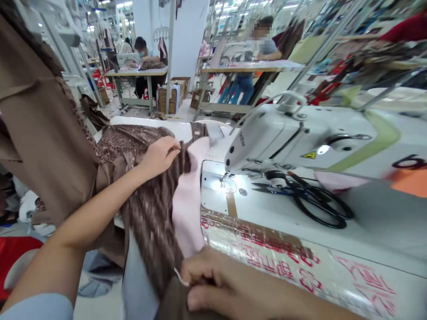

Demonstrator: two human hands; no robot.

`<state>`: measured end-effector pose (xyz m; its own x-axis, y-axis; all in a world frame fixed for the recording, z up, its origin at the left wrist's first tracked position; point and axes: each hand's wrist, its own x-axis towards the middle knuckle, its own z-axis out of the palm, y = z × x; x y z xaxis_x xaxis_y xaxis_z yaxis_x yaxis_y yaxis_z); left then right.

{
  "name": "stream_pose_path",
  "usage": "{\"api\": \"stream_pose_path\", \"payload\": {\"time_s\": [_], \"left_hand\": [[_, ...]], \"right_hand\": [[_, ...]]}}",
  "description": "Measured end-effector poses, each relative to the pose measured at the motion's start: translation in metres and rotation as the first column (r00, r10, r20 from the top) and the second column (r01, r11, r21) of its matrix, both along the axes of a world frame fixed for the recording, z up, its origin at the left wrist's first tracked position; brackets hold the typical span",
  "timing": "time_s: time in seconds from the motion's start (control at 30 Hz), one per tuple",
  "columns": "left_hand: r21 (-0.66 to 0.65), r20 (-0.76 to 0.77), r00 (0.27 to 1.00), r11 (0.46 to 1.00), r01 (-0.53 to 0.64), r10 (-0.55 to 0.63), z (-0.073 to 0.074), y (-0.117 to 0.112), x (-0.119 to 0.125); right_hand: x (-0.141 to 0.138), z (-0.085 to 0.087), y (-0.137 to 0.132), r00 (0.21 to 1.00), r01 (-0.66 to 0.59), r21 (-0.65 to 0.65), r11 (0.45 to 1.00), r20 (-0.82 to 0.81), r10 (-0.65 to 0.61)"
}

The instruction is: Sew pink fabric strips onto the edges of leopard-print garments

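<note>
My left hand (pixel 160 154) is stretched out to the far end of a brown patterned fabric (pixel 151 209) and pinches its edge. My right hand (pixel 213 284), close to me at the table's near edge, is closed on the same fabric's near end. The cloth runs taut between both hands, with a pale pink lining (pixel 188 200) showing along its right side. It lies just left of the white sewing machine (pixel 293 138), whose lit needle area (pixel 228 183) is near the pink edge.
Black scissors (pixel 310 198) lie on the machine table (pixel 333 240) under the machine arm. More brown cloth (pixel 40 133) hangs at the left. Other people sit at sewing tables (pixel 140 73) in the background, with cardboard boxes (pixel 171 95) on the floor.
</note>
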<state>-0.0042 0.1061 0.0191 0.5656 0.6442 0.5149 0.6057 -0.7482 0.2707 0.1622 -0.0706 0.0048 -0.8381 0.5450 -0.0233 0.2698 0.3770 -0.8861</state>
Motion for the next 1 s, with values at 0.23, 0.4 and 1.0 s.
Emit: {"api": "stream_pose_path", "payload": {"time_s": [0.23,0.4,1.0], "left_hand": [[-0.097,-0.339,0.906,0.967,0.235,-0.254,-0.048,0.058,0.095],[-0.122,-0.423,0.906,0.991,-0.058,0.001,-0.074,0.065,0.068],[-0.508,-0.432,0.859,0.861,0.022,-0.277,0.029,0.087,0.067]], "right_hand": [[0.005,-0.044,-0.008,0.939,0.323,0.371,0.871,-0.01,-0.343],[0.014,-0.062,-0.027,0.956,0.254,0.627,0.737,-0.047,-0.289],[0.044,-0.034,-0.012,0.892,0.391,0.629,0.672,-0.079,-0.445]]}}
